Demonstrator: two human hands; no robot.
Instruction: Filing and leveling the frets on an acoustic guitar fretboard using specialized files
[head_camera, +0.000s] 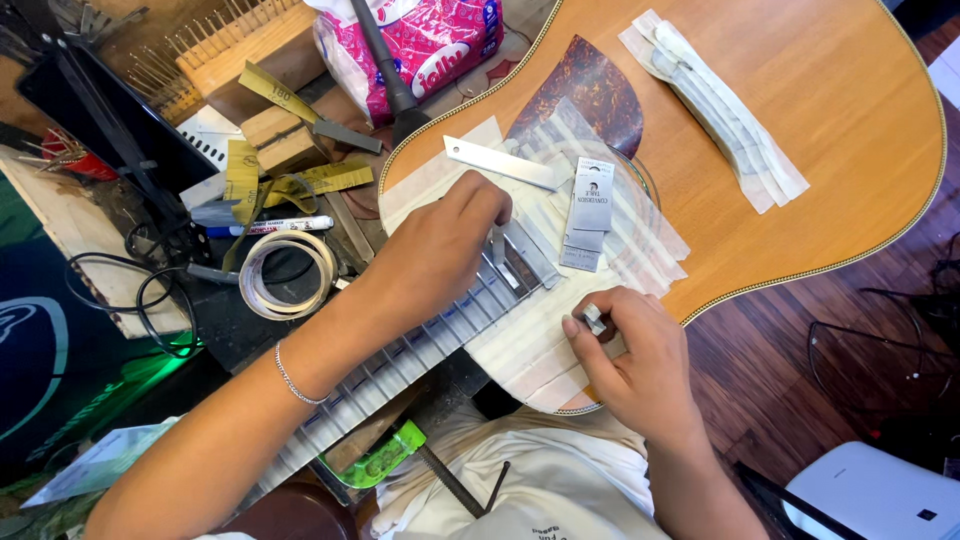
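My hands on a taped guitar (800, 150), frame centre.
Left hand (440, 250) pinches a metal strip (520, 255); right hand (625, 350) pinches a small metal piece (594, 318).

1. A cluttered dark table (225, 330) is seen at the left, with a wooden floor (780, 370) at the right.
2. An acoustic guitar (800, 170) is laid face up across the table's edge.
3. A roll of masking tape (288, 273) is placed flat beside the guitar's neck.
4. A white marker pen (270, 226) is laid just above the roll.
5. Yellow sandpaper strips (300, 180) and small wooden blocks (280, 135) are scattered nearby.
6. A pink-and-white plastic packet (420, 45) is set at the top.
7. Black cables (130, 290) are coiled at the left.
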